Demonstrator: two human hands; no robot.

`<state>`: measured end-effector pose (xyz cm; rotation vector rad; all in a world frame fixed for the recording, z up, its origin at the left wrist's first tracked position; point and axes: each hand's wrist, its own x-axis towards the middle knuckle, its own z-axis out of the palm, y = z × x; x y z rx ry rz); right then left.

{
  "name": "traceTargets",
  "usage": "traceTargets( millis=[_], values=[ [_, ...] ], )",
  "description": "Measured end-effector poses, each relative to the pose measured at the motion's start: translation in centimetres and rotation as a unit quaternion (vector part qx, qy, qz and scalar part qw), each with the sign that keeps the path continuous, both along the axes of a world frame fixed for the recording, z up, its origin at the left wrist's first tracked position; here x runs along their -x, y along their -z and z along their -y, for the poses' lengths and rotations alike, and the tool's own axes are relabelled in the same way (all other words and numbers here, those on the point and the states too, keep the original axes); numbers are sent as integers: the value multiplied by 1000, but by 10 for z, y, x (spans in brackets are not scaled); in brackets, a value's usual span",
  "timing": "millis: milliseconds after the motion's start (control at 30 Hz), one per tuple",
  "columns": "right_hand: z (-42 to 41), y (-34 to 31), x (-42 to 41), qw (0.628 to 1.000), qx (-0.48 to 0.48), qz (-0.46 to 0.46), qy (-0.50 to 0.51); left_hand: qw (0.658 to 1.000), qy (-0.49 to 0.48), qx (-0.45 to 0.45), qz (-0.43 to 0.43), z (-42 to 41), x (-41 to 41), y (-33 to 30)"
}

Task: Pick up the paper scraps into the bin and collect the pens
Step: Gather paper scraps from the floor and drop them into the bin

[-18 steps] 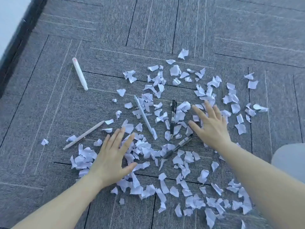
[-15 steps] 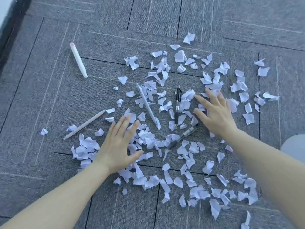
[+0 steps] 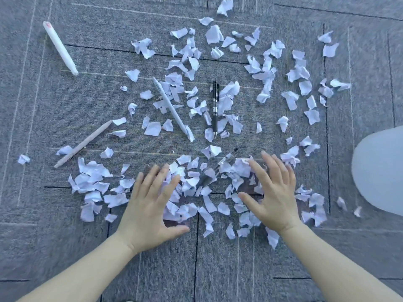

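1. Neither of your hands gripped anything: your left hand (image 3: 150, 205) lay flat with fingers spread on the paper scraps (image 3: 192, 182), and your right hand (image 3: 273, 192) was flat and spread the same way, just across the pile from it
2. You had the scraps strewn widely over the grey carpet (image 3: 87, 101), thickest between and just beyond your fingertips, with looser clusters further out and to the right
3. You had a clear pen (image 3: 226, 159) lying slantwise in the heap just ahead of your right fingers, partly buried under scraps
4. You had a black pen (image 3: 215, 105) lying lengthwise beyond the pile, with scraps touching it on both sides
5. You had a white pen (image 3: 172, 109) lying diagonally just left of the black one, paper resting against and over it
6. You had a beige pen (image 3: 84, 143) slanted well to the left of your left hand, a few scraps at each end
7. You had a thick white marker (image 3: 60, 47) lying apart at the far left, on bare carpet
8. You had a pale rounded object (image 3: 379, 168) at the right edge, its identity unclear
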<state>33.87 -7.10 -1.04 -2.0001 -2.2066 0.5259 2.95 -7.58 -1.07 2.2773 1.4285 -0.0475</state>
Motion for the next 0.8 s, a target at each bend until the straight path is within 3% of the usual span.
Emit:
traceTargets(
  millis=[100, 200, 300, 400, 500, 567, 700, 800],
  values=[
    [22, 5, 9, 999, 39, -1, -11, 998, 6, 1, -60, 5, -5, 6],
    [27, 9, 28, 995, 38, -12, -94, 999, 17, -21, -30, -9, -17, 9],
    [13, 15, 46, 997, 23, 10, -75, 998, 40, -51, -4, -28, -30, 12],
    [3, 19, 55, 998, -31, 24, -40, 993, 48, -106, 17, -45, -40, 14],
    [0, 18, 58, 991, -112, 38, -58, 983, 78, -161, 41, -56, -47, 16],
    [-8, 15, 59, 988, -119, 47, -83, 975, 105, -191, 42, -62, -46, 16],
    [-29, 3, 61, 987, -56, 69, -135, 973, 128, -185, 45, -76, -39, 7],
    [-31, -6, 62, 992, 27, 55, -106, 982, 116, -141, 43, -83, -24, 1]
  ],
)
